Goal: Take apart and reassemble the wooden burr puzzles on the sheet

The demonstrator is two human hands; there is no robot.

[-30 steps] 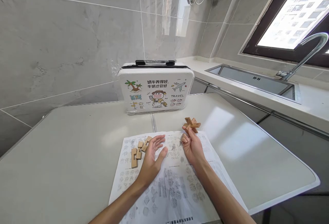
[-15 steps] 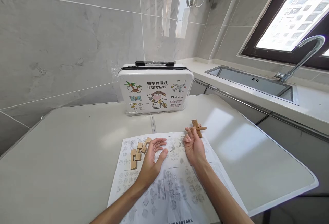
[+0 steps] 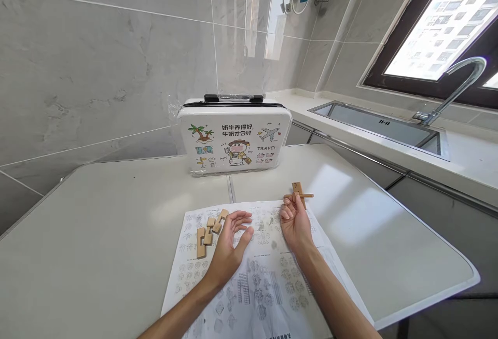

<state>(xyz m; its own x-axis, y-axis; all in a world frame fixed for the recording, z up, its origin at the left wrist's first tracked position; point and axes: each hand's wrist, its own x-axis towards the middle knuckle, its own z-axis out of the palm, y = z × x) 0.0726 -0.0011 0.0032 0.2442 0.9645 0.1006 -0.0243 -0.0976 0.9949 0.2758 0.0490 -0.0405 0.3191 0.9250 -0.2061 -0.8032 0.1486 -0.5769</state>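
Between the thumb and fingers of my right hand are crossed wooden puzzle pieces, one upright with a dark mark near its top and one lying across it. They are held over the far right edge of a printed instruction sheet. My left hand rests on its side on the sheet, fingers apart and curved, with nothing in it. Just left of its fingers lie several notched wooden blocks, close together; the hand partly covers the nearest one.
A white case in clear plastic with cartoon prints stands at the back of the white table, against the tiled wall. To the right are a counter with a sink and a curved tap. A seam divides the table.
My right hand has turned the crossed wooden pieces slightly, so the crosspiece lies more level and the upright's mark looks different. My left hand and the loose blocks have stayed in place.
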